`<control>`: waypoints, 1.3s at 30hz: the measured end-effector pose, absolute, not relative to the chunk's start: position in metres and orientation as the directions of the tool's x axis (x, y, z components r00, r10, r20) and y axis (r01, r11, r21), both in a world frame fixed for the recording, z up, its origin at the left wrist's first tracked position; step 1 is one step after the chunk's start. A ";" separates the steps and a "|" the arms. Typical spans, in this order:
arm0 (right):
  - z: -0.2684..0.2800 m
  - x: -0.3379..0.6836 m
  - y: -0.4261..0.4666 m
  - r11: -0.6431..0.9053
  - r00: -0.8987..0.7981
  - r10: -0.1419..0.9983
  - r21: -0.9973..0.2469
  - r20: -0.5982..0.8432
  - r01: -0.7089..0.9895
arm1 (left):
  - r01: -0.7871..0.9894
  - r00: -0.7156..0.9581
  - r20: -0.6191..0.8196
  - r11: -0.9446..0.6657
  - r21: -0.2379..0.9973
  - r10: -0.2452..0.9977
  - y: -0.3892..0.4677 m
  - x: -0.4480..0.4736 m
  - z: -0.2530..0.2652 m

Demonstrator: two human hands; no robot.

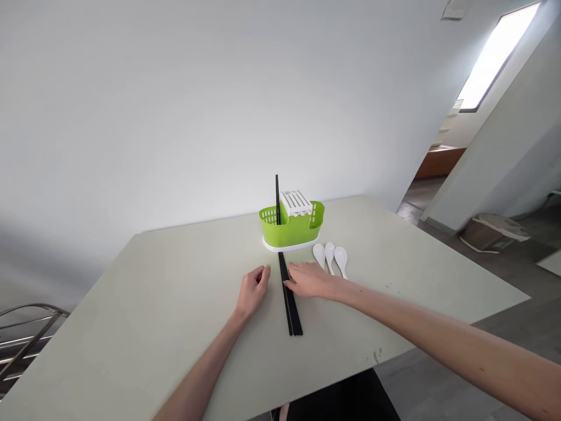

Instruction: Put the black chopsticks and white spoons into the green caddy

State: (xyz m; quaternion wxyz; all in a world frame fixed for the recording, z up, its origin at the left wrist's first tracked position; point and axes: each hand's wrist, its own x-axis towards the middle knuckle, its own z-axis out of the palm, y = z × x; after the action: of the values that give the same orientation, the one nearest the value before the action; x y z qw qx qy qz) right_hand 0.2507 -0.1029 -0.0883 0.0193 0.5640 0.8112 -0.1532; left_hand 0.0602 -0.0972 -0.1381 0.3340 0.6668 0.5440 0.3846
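Note:
Several black chopsticks [290, 310] lie in a bundle on the table, pointing toward a green cutlery holder [284, 237] with a white base. My right hand [309, 279] is over the bundle, thumb and fingertips pinched at the chopsticks around their middle. To the left of them, my left hand [254, 286] rests loosely curled at the tabletop, apart from the chopsticks, with nothing visible in it. Black chopsticks [277, 196] also stand upright in the holder's left compartment. Three white spoons [329, 252] lie beyond my right hand, their handles partly hidden by it.
A white slotted rack [297, 202] sits on the middle of the holder. The pale table [184, 292] meets a white wall [197, 117] behind. A metal-framed rack [30, 327] stands at the left, and a bin-like box [493, 231] is on the floor at right.

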 end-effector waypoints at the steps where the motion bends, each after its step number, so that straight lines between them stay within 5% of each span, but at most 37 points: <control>1: -0.089 0.248 -0.102 0.304 -0.355 0.908 -0.232 -0.223 0.924 | 0.473 0.114 0.150 -0.186 0.861 0.982 -0.097 0.060 -0.138; 16: -0.101 0.244 -0.077 0.057 -0.263 0.824 -0.390 -0.501 0.919 | 0.568 0.151 0.225 -0.271 0.777 0.963 -0.101 0.065 -0.144; 31: -0.080 0.223 -0.076 0.091 -0.208 0.773 -0.220 -0.599 0.971 | 0.571 0.170 0.232 -0.288 0.769 0.958 -0.100 0.064 -0.147; 39: -0.086 0.215 -0.077 0.154 -0.204 0.865 -0.145 -0.458 0.977 | 0.572 0.179 0.246 -0.304 0.762 0.953 -0.100 0.065 -0.146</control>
State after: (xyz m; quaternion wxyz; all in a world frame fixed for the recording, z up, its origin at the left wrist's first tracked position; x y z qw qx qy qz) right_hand 0.2151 -0.0772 -0.0855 0.1347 0.6162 0.7475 -0.2083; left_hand 0.0647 -0.0997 -0.1462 0.2628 0.7214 0.5282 0.3626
